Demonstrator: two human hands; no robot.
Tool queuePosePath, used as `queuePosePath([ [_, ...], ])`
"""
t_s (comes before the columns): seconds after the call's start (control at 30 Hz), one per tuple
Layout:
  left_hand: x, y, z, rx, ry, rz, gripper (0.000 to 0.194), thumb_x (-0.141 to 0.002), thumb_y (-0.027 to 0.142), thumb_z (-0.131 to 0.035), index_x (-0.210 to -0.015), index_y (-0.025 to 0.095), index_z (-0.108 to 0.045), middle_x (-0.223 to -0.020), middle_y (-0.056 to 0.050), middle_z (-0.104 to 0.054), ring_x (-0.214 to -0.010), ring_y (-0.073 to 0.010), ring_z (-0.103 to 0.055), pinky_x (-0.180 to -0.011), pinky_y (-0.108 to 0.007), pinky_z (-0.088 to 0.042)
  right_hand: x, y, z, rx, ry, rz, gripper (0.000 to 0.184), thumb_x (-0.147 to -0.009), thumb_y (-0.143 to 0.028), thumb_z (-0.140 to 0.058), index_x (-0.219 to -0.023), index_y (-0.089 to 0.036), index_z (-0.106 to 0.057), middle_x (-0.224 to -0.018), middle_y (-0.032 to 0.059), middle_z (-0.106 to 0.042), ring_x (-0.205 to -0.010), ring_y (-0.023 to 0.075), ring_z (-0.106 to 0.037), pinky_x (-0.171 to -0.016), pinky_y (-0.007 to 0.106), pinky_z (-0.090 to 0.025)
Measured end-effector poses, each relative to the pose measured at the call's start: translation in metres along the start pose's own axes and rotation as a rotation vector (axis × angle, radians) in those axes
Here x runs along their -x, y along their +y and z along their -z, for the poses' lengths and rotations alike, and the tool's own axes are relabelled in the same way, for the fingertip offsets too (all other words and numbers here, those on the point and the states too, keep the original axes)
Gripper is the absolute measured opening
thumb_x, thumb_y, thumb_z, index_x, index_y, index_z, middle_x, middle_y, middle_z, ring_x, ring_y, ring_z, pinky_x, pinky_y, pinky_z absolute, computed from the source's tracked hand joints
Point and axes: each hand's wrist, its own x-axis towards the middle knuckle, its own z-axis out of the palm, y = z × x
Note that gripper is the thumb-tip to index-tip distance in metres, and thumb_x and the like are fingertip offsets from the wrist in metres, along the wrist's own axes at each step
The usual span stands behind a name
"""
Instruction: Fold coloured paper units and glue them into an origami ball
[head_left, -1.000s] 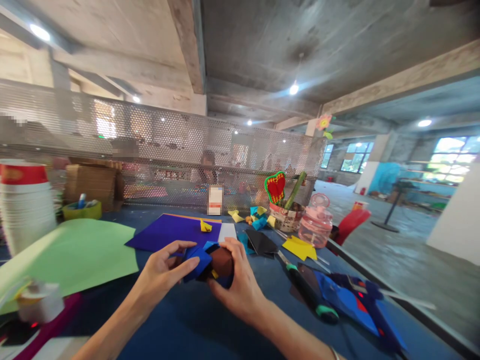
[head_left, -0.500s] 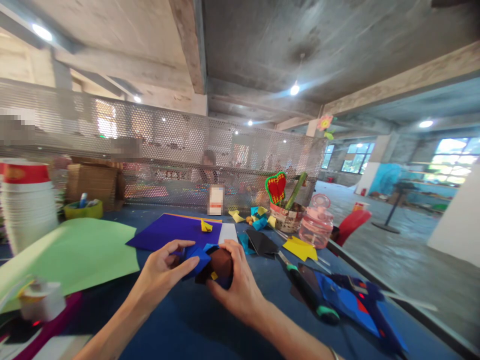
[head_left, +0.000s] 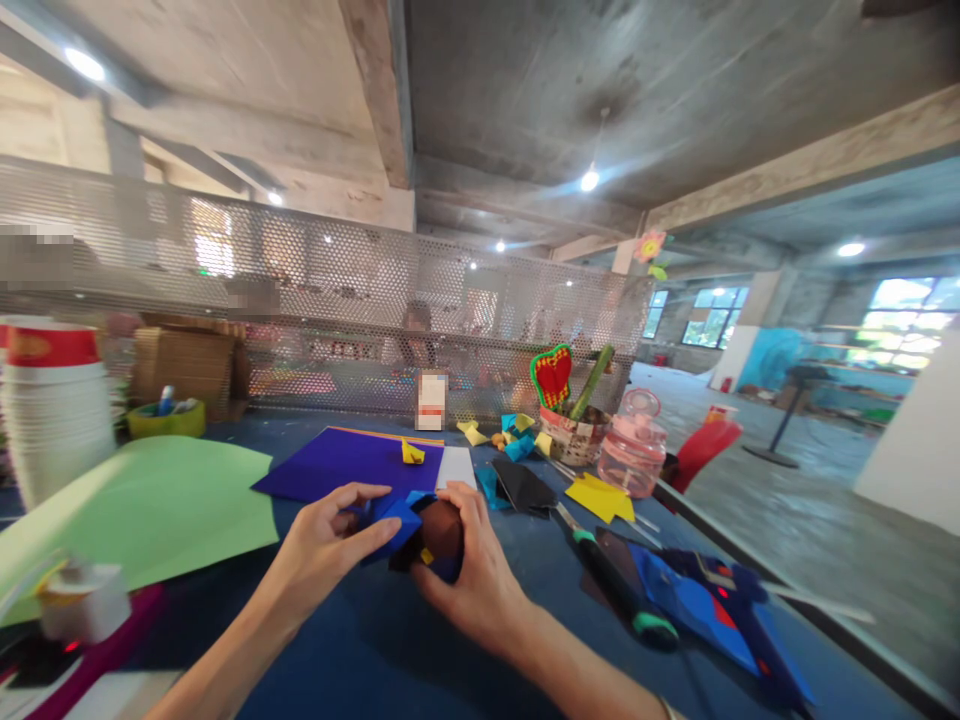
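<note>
Between my hands, above the dark blue tabletop, is a folded paper piece. My left hand pinches its blue folded paper part between thumb and fingers. My right hand wraps round the brown folded paper part, which carries a small yellow bit low on its side. The blue and brown parts touch, though I cannot tell whether they are joined. Just beyond my hands a small yellow folded paper rests on purple-blue sheets.
Pale green paper and stacked paper cups stand left. To the right lie a green-and-black handled tool, a blue glue gun and yellow paper. Behind are a basket, a pink bottle and a mesh partition.
Hardly anything differs. Both hands keep their hold, and the brown part has shifted very slightly to the left.
</note>
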Motion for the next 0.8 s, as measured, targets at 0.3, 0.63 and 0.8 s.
queuePosePath([
  [0.3, 0.0006, 0.0037, 0.0010, -0.035, 0.001, 0.014, 0.058, -0.062, 0.050, -0.074, -0.109, 0.016, -0.062, -0.089, -0.005, -0.071, -0.078, -0.0197, -0.066, -0.071, -0.029, -0.050, -0.0002, -0.0020, -0.0009, -0.020, 0.011, -0.006, 0.065, -0.067, -0.014, -0.066, -0.125, -0.021, -0.038, -0.129, 0.0104, -0.043, -0.124, 0.0227, -0.041, -0.108, 0.040, -0.034],
  [0.63, 0.0009, 0.0028, 0.0037, -0.018, -0.054, 0.061, 0.061, -0.065, 0.049, -0.073, -0.113, 0.016, -0.058, -0.090, -0.004, -0.071, -0.083, -0.0200, -0.066, -0.076, -0.030, -0.051, -0.0006, -0.0027, -0.0006, -0.053, 0.010, 0.000, 0.065, -0.066, -0.013, -0.066, -0.125, -0.020, -0.037, -0.127, 0.0108, -0.045, -0.122, 0.0233, -0.044, -0.107, 0.041, -0.036],
  [0.8, 0.0010, 0.0032, 0.0027, -0.022, -0.042, 0.049, 0.060, -0.065, 0.050, -0.073, -0.112, 0.016, -0.059, -0.091, -0.005, -0.072, -0.085, -0.0208, -0.067, -0.077, -0.031, -0.052, -0.0007, -0.0028, -0.0003, -0.071, 0.004, -0.010, 0.066, -0.066, -0.012, -0.066, -0.125, -0.020, -0.037, -0.126, 0.0107, -0.046, -0.121, 0.0235, -0.045, -0.106, 0.041, -0.037],
])
